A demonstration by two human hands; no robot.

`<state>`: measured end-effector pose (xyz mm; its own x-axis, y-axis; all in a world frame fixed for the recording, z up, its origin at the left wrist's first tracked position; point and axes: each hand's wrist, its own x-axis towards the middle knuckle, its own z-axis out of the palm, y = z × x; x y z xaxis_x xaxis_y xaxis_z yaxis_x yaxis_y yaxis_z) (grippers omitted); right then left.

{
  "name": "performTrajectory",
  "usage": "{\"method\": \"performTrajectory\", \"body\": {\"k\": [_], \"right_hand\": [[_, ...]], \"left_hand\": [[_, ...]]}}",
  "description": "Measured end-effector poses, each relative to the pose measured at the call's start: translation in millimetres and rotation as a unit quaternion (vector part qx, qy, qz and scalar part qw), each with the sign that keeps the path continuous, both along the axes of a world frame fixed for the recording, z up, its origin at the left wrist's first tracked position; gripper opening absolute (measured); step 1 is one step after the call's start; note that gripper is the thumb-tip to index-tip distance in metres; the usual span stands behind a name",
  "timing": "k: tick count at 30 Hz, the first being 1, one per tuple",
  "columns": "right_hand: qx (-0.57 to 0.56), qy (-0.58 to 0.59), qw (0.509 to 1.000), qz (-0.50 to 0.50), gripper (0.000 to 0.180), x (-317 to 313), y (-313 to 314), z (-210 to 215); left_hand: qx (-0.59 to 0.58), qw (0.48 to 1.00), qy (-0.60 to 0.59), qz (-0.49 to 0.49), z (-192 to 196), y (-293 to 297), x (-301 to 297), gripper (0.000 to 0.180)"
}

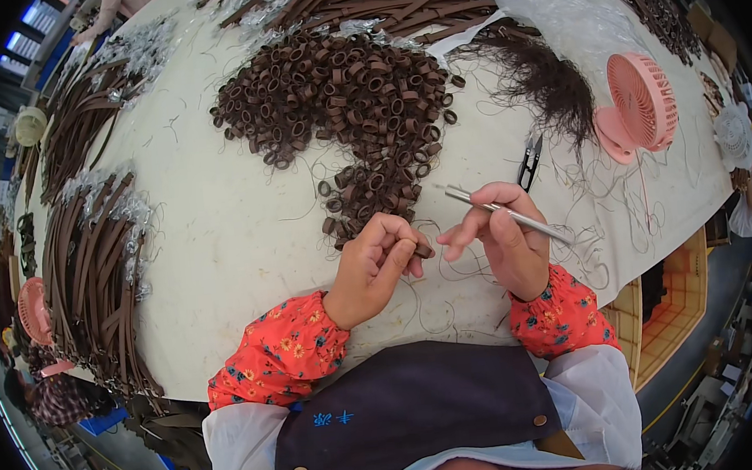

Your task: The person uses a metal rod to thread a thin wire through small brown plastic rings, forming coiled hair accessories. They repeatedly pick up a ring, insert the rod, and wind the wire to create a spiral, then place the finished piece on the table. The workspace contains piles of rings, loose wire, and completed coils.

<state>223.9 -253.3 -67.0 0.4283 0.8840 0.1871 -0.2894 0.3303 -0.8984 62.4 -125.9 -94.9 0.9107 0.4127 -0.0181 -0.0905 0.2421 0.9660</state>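
My left hand (370,271) pinches a small brown belt loop (424,251) between thumb and fingers, just in front of the pile. To its right, my right hand (516,246) grips a slim silver pen-shaped tool (534,223); the narrow tip points up and left, apart from the loop. What kind of tool it is, I cannot tell. Beyond both hands lies a large heap of similar brown loops (338,92), with a tail running down toward my left hand. A pair of black-handled thread snips (529,164) rests beyond my right hand.
Brown straps (88,275) in clear plastic lie left, with more straps (358,2) at the back. Dark loose threads (550,89) and a pink fan (642,103) are at right on the white-covered table (218,247). A yellowish crate (677,304) stands below its right edge. A person's arm (103,18) shows far left.
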Motion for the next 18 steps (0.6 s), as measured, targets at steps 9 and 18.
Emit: {"method": "performTrajectory", "body": {"k": [9, 18], "right_hand": [[-0.075, 0.073, 0.992, 0.067, 0.033, 6.3, -4.2, -2.7], [-0.120, 0.045, 0.989, 0.077, 0.032, 4.5, -4.1, 3.3]], "left_hand": [[-0.002, 1.000, 0.012, -0.009, 1.1, 0.8, -0.7, 0.011], [0.004, 1.000, 0.019, -0.009, 2.1, -0.3, -0.8, 0.010]]}}
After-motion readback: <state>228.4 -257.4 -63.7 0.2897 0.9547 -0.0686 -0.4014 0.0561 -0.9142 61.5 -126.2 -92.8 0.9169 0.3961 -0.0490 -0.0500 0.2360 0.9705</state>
